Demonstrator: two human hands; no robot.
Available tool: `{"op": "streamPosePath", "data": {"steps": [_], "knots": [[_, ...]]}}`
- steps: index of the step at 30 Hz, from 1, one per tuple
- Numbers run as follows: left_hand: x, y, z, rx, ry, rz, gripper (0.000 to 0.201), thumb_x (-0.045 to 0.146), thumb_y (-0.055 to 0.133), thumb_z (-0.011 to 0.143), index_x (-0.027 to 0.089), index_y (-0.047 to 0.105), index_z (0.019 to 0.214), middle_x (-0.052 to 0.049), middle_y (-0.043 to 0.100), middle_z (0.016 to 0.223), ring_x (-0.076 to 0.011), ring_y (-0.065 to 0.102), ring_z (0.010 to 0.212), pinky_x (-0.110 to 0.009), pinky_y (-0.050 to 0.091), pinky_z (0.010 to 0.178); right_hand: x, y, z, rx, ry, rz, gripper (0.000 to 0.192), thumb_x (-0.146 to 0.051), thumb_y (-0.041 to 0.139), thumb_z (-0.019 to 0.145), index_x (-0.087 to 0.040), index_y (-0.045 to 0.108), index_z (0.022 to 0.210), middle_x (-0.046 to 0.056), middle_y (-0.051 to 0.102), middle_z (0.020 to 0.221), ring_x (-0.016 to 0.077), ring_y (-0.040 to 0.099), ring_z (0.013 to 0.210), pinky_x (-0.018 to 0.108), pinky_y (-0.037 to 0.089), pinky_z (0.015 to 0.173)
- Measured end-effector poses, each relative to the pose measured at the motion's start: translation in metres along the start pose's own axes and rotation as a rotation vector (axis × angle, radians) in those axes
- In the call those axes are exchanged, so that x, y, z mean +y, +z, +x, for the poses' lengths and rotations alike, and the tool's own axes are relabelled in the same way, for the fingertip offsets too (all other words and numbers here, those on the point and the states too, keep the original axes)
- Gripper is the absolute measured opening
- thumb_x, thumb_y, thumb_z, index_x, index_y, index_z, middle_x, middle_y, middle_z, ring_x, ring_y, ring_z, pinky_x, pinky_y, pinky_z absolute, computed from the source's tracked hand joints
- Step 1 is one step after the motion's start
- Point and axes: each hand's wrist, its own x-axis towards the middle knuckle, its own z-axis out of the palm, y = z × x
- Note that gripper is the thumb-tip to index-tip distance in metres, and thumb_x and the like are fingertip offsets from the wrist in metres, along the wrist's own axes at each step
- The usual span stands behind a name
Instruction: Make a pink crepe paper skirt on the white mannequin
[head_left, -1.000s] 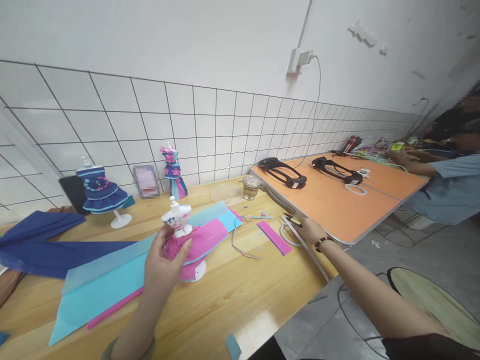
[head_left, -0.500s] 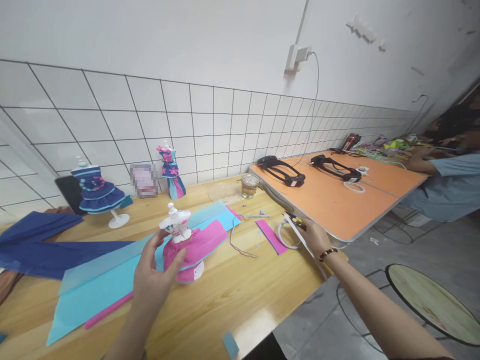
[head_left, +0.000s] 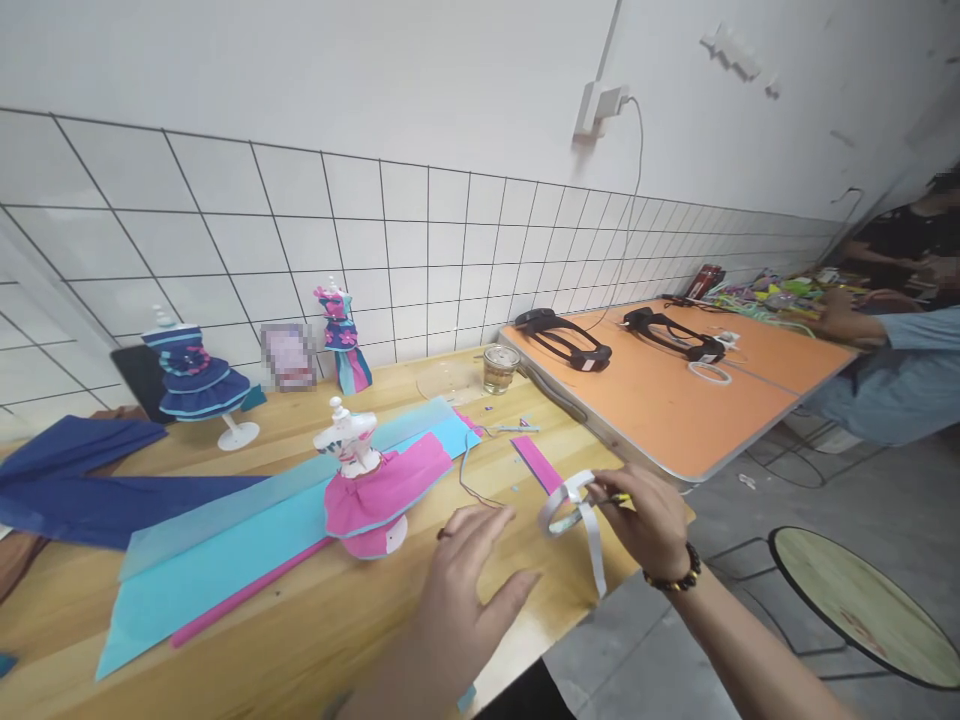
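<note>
My right hand [head_left: 641,510] grips a roll of white tape [head_left: 551,515], lifted off the wooden table near its right edge. A loose strip of the tape [head_left: 595,555] hangs down. In the same hand is a slim tool with black and yellow parts [head_left: 616,499]; its kind is mostly hidden by the fingers. My left hand [head_left: 472,580] is empty, its thumb and fingers apart, reaching toward the roll without touching it. To its left stands a small white dress form [head_left: 351,442] wearing a pink skirt [head_left: 386,490] with light blue trim.
Light blue sheets [head_left: 225,570], a pink strip [head_left: 536,463] and a thin cord [head_left: 469,480] lie on the table. Behind stand two dressed miniature forms [head_left: 196,375] and a glass of liquid [head_left: 500,370]. Black headsets [head_left: 566,340] rest on the orange table; a person's sleeve [head_left: 922,335] shows beyond.
My left hand has let go of the dress form and moved right. My right hand has picked up the tape roll from the table, with the tool still in its grasp.
</note>
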Motion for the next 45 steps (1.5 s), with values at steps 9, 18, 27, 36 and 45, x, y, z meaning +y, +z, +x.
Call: {"op": "streamPosePath", "data": {"steps": [9,18,27,36,45], "knots": [[-0.001,0.014,0.016,-0.366,-0.461,-0.563,0.029,0.040,0.057,0.080,0.016,0.070,0.071,-0.003,0.063,0.077,-0.0173,0.055,0.078,-0.028,0.041,0.074,-0.044,-0.007,0.005,-0.067,-0.073,0.313,0.011,-0.027,0.053,0.088,-0.021,0.062,0.089,0.002,0.062,0.059,0.0146,0.057,0.052,0.026,0.044,0.049],[-0.004,0.006,0.012,-0.476,-0.455,-0.201,0.029,0.026,0.057,0.078,0.017,0.052,0.051,0.004,0.042,0.058,-0.0148,0.046,0.070,-0.026,0.032,0.066,-0.004,-0.010,-0.001,-0.400,-0.167,0.164,0.018,-0.027,0.049,0.091,-0.019,0.065,0.094,0.006,0.067,0.069,0.0161,0.062,0.063,0.026,0.043,0.058],[-0.013,-0.005,0.008,-0.471,-0.376,-0.005,0.036,0.029,0.053,0.081,0.018,0.042,0.049,0.003,0.045,0.057,-0.0150,0.046,0.068,-0.027,0.031,0.064,0.028,-0.017,-0.007,-0.481,0.312,0.322,0.025,-0.040,0.053,0.086,-0.018,0.063,0.079,0.002,0.061,0.066,0.0148,0.054,0.057,0.024,0.041,0.051],[-0.021,-0.003,0.012,-0.389,-0.061,0.340,0.028,0.030,0.051,0.087,0.019,0.059,0.063,0.000,0.059,0.062,-0.0180,0.050,0.073,-0.030,0.035,0.069,-0.039,-0.001,-0.020,-0.647,0.842,1.120,0.040,-0.054,0.056,0.080,-0.015,0.059,0.090,-0.003,0.049,0.062,0.0039,0.026,0.042,0.019,0.018,0.040],[-0.034,0.001,0.016,-0.234,0.005,0.370,0.015,0.023,0.053,0.086,0.022,0.068,0.082,-0.002,0.066,0.070,-0.0201,0.053,0.077,-0.035,0.038,0.072,-0.057,0.004,-0.025,-0.690,0.912,1.109,0.039,-0.052,0.063,0.075,-0.015,0.056,0.068,-0.003,0.052,0.053,0.0034,0.028,0.039,0.018,0.020,0.039]]}}
